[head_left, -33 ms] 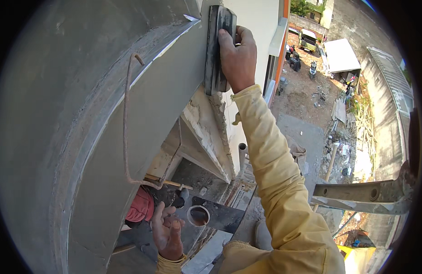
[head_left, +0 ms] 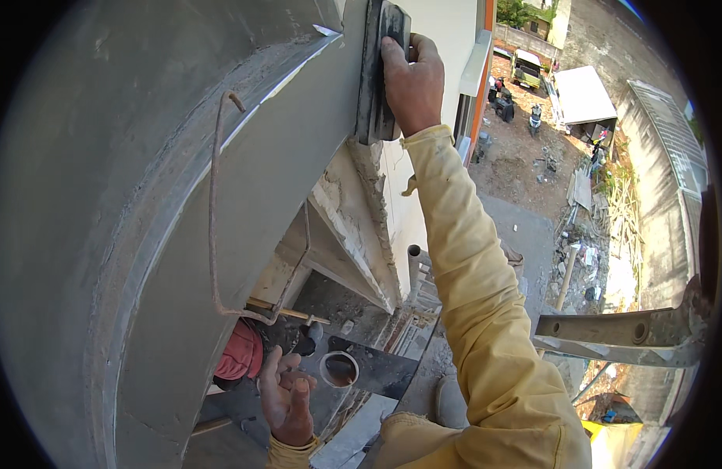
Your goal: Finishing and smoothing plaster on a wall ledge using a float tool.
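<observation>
My right hand (head_left: 416, 82) grips a dark plastering float (head_left: 371, 94), thumb on its back and fingers curled over the far edge. The float's face lies against the far end of a grey plastered band (head_left: 259, 187), close to the corner with a pale wall. Low in the view, my left hand (head_left: 288, 399) hangs with its fingers apart and a little curled, nothing in it. A bent rusty metal rod (head_left: 215, 203) loops out across the plastered band.
Below stand a round bucket (head_left: 339, 370) and a person in red clothing (head_left: 240, 350). A metal beam (head_left: 619, 327) juts in at right, beside an upright pipe (head_left: 414, 262). Far down lie a yard with a yellow vehicle (head_left: 526, 69) and rubble.
My right hand and the float have slid slightly farther away along the plastered band, up and a touch right. My left hand stays where it was.
</observation>
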A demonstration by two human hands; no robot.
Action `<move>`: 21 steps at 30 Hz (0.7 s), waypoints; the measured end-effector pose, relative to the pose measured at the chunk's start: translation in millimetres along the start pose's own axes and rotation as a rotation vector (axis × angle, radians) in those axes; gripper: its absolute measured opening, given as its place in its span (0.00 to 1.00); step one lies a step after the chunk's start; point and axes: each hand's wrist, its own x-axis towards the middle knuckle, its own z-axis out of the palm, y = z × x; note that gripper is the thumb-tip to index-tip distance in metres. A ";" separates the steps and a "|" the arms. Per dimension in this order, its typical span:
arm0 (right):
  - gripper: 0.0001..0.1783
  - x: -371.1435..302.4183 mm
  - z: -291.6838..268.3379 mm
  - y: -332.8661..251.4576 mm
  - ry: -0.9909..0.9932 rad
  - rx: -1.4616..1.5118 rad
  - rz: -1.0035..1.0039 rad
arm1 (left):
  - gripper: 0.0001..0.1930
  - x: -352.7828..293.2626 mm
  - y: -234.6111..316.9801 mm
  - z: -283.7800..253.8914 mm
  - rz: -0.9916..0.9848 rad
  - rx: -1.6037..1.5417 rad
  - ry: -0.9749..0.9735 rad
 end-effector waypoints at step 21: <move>0.26 -42.0 -9.1 25.8 -0.198 0.072 -0.170 | 0.36 -26.3 56.9 0.3 0.216 0.089 -0.167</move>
